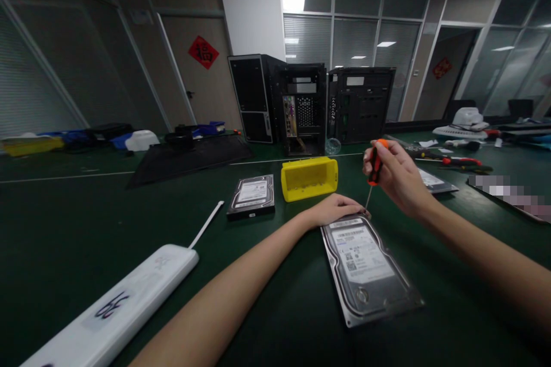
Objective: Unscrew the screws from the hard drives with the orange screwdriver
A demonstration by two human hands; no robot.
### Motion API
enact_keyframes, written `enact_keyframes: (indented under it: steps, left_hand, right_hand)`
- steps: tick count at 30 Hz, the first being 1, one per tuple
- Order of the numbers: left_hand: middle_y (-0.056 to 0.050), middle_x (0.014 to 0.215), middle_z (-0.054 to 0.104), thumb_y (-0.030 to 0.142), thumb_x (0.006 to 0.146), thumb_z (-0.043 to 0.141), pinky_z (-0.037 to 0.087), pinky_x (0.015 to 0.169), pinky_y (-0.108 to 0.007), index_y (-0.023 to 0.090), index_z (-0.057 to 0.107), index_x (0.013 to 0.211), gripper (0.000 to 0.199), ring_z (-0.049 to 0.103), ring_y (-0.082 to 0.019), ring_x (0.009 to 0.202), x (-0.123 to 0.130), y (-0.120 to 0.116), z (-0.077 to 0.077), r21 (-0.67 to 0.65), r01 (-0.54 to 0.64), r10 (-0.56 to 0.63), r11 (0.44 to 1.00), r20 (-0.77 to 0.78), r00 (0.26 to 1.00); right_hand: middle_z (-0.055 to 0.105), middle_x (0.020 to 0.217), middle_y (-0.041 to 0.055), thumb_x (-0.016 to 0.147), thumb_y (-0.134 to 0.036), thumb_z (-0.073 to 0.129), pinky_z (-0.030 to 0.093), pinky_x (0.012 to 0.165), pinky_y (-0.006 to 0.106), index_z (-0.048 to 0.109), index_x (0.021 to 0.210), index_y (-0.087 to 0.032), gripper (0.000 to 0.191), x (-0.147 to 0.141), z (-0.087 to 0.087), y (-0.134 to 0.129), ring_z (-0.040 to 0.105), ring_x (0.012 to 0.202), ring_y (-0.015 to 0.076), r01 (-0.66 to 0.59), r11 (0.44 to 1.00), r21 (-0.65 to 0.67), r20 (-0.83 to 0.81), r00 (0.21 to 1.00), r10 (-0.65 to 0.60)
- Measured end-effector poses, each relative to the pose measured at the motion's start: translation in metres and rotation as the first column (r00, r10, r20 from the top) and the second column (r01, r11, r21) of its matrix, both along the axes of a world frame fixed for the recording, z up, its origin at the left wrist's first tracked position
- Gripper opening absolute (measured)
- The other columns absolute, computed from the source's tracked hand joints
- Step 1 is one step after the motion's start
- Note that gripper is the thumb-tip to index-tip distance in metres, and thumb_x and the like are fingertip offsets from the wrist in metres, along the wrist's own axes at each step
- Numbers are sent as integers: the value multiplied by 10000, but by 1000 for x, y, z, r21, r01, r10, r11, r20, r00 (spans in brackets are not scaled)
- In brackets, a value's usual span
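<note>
On the green tabletop [172,206], the nearest hard disk drive [365,264] lies label up, long axis running fore-and-aft, far end leaning left. The left hand [336,209], closer to it, lies over that far end, grip hidden; the right hand [398,175], clasped round a red-and-black screwdriver [375,169], hangs above the drive's far-right corner, blade pointing down beside the left hand.

Orange and black on the screwdriver [376,166], silver and white on the nearest hard drive [364,255], bright yellow on the box [310,163].
</note>
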State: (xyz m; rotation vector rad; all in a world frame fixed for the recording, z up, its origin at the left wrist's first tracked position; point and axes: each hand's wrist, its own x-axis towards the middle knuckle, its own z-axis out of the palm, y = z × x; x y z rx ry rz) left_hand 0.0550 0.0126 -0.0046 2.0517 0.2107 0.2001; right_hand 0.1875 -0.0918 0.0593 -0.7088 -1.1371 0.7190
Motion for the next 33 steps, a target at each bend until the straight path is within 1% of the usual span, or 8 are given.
enact_keyframes:
  steps: [4, 9, 11, 15, 20, 23, 27, 33]
  left_hand:
    - [-63, 1049, 676, 394, 879, 487, 407, 875, -236, 127, 679, 1026, 359, 600, -158, 961, 0, -1, 0, 6, -5, 5, 1000, 1, 1000]
    - [-68, 1048, 676, 383, 881, 488, 415, 859, -236, 118, 672, 1038, 359, 603, -164, 952, 0, -2, 1, 28, -15, 16, 999, -16, 1000]
    - [-68, 1052, 675, 375, 883, 487, 411, 870, -237, 118, 674, 1036, 353, 599, -166, 963, 0, -3, 3, 36, -15, 15, 999, -11, 1000]
    - [-66, 1058, 674, 372, 888, 477, 405, 884, -238, 121, 675, 1035, 352, 597, -166, 974, 0, -3, 4, 39, -6, 6, 999, -8, 1000]
    - [-57, 1067, 671, 381, 885, 478, 400, 882, -232, 129, 674, 1040, 355, 595, -166, 976, 0, -4, 5, 45, -13, 14, 999, -23, 1000]
    - [-58, 1068, 671, 379, 884, 481, 397, 884, -235, 127, 673, 1040, 353, 593, -170, 977, -1, -4, 5, 56, -29, 31, 998, -32, 999]
    - [-59, 1064, 671, 366, 896, 460, 397, 883, -234, 124, 672, 1041, 353, 596, -166, 968, -1, -5, 6, 53, -12, 13, 999, -18, 1000]
    - [-55, 1046, 677, 360, 893, 463, 406, 857, -227, 122, 677, 1030, 348, 598, -165, 958, 0, -6, 6, 70, -23, 24, 997, -20, 1000]
  right_hand:
    - [524, 796, -13, 861, -409, 464, 435, 615, 227, 518, 987, -250, 210, -2, 0, 0, 482, 623, 83, -37, 999, 7, 24, 999, 36]
    - [514, 728, -57, 766, -305, 638, 404, 547, 203, 446, 955, -290, 270, 0, -4, 4, 460, 576, 76, 21, 999, 25, 37, 999, -22]
    - [530, 759, -45, 769, -306, 631, 421, 577, 213, 472, 942, -272, 238, 0, -4, 4, 477, 603, 80, 33, 999, 21, 75, 997, -35]
    - [532, 871, -2, 839, -343, 521, 447, 669, 236, 548, 1030, -244, 217, -3, 0, -1, 504, 699, 92, -32, 999, 7, 118, 993, 31]
    - [513, 805, -23, 827, -350, 540, 428, 552, 224, 473, 1134, -300, 318, -7, 0, -5, 471, 600, 87, -43, 999, 10, 160, 986, 40]
    - [520, 786, -47, 773, -314, 623, 417, 523, 209, 437, 1041, -312, 326, -7, -3, -2, 471, 571, 78, -26, 1000, 13, 145, 989, 24]
    - [558, 804, -33, 785, -305, 611, 453, 607, 220, 464, 952, -265, 226, -6, -5, 2, 521, 642, 85, -26, 1000, 3, 137, 990, 25]
    - [581, 890, 7, 838, -332, 528, 488, 762, 268, 521, 1002, -236, 190, -9, -2, 2, 552, 741, 100, -67, 998, 15, 144, 988, 64]
